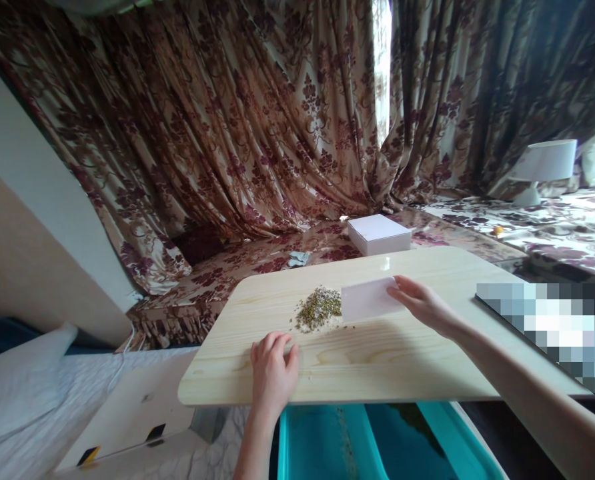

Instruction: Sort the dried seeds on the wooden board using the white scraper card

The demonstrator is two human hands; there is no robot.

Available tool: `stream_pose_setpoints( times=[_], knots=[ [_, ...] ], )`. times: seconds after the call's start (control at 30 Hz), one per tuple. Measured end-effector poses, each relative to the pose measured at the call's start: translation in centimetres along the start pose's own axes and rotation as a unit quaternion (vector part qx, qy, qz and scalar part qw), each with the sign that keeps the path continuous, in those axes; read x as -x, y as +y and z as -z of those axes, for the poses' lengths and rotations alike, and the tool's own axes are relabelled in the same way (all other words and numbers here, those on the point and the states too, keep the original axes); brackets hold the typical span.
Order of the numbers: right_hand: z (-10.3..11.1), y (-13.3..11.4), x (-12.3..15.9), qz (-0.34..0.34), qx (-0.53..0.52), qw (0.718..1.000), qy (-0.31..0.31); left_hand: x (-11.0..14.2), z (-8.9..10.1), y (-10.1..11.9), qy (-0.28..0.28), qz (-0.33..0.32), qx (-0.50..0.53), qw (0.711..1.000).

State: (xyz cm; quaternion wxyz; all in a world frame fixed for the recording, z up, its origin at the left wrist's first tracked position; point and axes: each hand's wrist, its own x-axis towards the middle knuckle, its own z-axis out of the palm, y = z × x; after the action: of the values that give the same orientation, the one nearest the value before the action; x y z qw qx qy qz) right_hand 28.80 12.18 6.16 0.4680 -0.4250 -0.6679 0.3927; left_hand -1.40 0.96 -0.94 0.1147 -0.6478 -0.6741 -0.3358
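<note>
A heap of small green and pale dried bits point(319, 309), too fine to name, lies on the light wooden tabletop point(377, 373). My right hand point(417, 300) pinches the right end of a thin white card point(367, 299). The card's left edge meets the right side of the heap. Nearer to me, my left hand point(275, 365) rests at the table's front edge, just below and left of the heap. Its fingers are bent loosely with the thumb apart, and nothing shows in it. A few stray bits are scattered around the heap.
Below the front edge sits a turquoise divided bin point(322, 440) with dark green material in its right part. Behind the table are a white box point(380, 233) and a grey-blue cloth point(298, 259). A pixelated dark-edged object point(552, 333) lies right; a lamp point(545, 163) stands farther back.
</note>
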Motion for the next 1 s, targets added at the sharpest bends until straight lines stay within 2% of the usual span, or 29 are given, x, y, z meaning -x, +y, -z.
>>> stream_pose_setpoints(
  times=[0.3,0.5,0.8,1.0],
  knots=[
    [0.0,1.1,-0.1,-0.010,0.003,1.000,-0.015,0.0,0.2,0.0,-0.015,0.006,-0.001,1.000],
    [0.4,0.7,-0.1,-0.020,0.005,1.000,-0.008,0.0,0.2,0.0,-0.017,0.003,0.000,1.000],
    [-1.9,0.6,-1.3,-0.017,-0.023,0.999,-0.037,0.0,0.1,0.0,-0.018,0.005,-0.002,1.000],
    [-1.1,0.5,-1.1,-0.031,-0.017,0.998,-0.059,0.0,0.1,0.0,-0.021,0.005,-0.003,1.000]
  ],
)
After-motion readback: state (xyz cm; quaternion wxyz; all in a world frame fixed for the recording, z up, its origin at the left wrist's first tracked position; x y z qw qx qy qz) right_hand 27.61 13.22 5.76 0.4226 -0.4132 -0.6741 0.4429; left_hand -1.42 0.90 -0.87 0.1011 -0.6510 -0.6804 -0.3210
